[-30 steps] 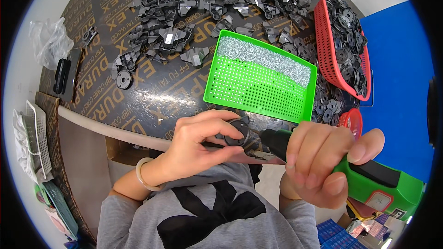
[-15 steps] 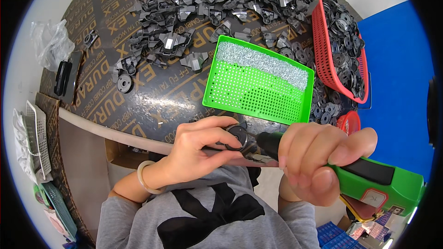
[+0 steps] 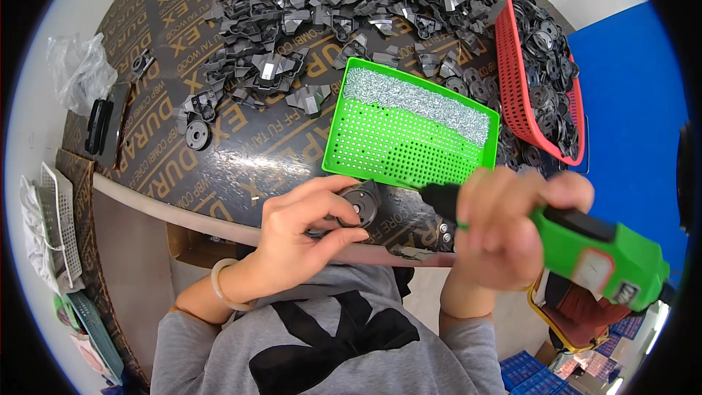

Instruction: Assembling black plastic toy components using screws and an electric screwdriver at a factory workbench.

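left hand: our left hand (image 3: 311, 230) pinches a round black plastic disc part (image 3: 360, 205) with a centre hole between thumb and fingertips; held at the near edge of the desk
right hand: our right hand (image 3: 504, 227) is clenched round a green electric screwdriver with a black nose (image 3: 585, 245); the hand shows motion blur
tool position: the black nose points left toward the disc part; we see a gap between tip and part, not touching
change: half a second ago the nose lay close against the part under both hands; now the tool is drawn back to the right and the disc is in plain view; we judge one driving stroke is over, the part ready for checking or another screw
tray: green perforated plastic tray (image 3: 409, 139) just beyond the hands; small silvery screws (image 3: 417, 99) heaped along its far side
basket: red mesh basket (image 3: 515, 80) full of black discs, right of the tray
desk: dark printed plywood desk (image 3: 241, 157); a big pile of black plastic brackets (image 3: 322, 0) at the far end
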